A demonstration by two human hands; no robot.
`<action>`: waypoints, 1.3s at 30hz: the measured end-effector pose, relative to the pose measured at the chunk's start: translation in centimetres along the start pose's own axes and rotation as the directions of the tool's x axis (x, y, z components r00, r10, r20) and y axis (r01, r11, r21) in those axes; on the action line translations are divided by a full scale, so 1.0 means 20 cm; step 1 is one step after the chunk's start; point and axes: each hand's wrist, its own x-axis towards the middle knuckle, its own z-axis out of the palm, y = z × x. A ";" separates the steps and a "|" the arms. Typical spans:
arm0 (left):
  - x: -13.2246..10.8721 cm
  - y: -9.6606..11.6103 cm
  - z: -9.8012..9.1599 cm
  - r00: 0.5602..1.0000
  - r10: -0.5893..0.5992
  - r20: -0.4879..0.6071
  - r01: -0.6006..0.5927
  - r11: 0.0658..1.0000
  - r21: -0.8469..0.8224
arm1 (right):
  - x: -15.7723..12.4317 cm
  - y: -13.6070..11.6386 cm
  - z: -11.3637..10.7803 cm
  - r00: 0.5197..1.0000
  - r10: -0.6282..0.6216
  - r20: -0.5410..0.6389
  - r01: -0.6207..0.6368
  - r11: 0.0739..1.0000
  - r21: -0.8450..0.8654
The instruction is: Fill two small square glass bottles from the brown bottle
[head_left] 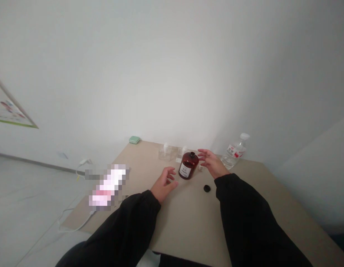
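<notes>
A dark red bottle with a white label stands uncapped on the beige table. Its small black cap lies on the table in front of it, to the right. My left hand rests just left of the bottle, fingers loosely curled and apart, holding nothing. My right hand hovers just right of the bottle with fingers spread, empty. Both arms wear black sleeves.
Two small clear bottles stand behind the red bottle. A clear plastic water bottle leans at the back right. A green case sits at the far left corner. A blurred pink-white object lies at the table's left edge, with white cables beyond.
</notes>
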 end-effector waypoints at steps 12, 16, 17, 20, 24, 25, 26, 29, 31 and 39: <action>-0.01 -0.04 0.00 0.998 0.023 -0.061 -0.022 1.000 0.015 | -0.16 0.15 0.28 0.982 -0.189 -0.017 0.188 0.981 -0.052; -0.02 -0.01 0.01 0.987 0.054 -0.154 -0.042 0.996 0.077 | -0.15 0.18 0.29 0.978 -0.197 -0.068 0.192 0.978 -0.081; -0.02 0.00 0.01 0.980 0.056 -0.193 -0.038 0.995 0.095 | -0.16 0.18 0.29 0.977 -0.201 -0.071 0.195 0.977 -0.083; 0.01 0.02 0.01 0.944 0.056 -0.325 -0.007 0.989 0.151 | -0.16 0.19 0.29 0.969 -0.227 -0.094 0.218 0.971 -0.095; 0.15 0.02 -0.05 0.877 0.113 -0.467 0.023 0.961 0.275 | -0.17 0.20 0.29 0.954 -0.277 -0.116 0.259 0.955 -0.146; 0.19 0.01 -0.07 0.863 0.132 -0.488 0.032 0.950 0.312 | -0.17 0.20 0.29 0.953 -0.284 -0.110 0.265 0.951 -0.160; 0.24 0.00 -0.09 0.849 0.147 -0.507 0.042 0.939 0.341 | -0.17 0.20 0.28 0.952 -0.288 -0.104 0.267 0.948 -0.175; 0.36 -0.04 -0.13 0.840 0.189 -0.509 0.048 0.908 0.417 | -0.18 0.20 0.28 0.953 -0.288 -0.091 0.266 0.943 -0.201; 0.40 -0.08 -0.14 0.842 0.206 -0.499 0.048 0.892 0.450 | -0.18 0.20 0.28 0.954 -0.284 -0.091 0.265 0.947 -0.181; 0.43 -0.19 -0.14 0.823 0.234 -0.517 0.045 0.881 0.471 | -0.17 0.23 0.29 0.958 -0.278 -0.071 0.270 0.957 -0.108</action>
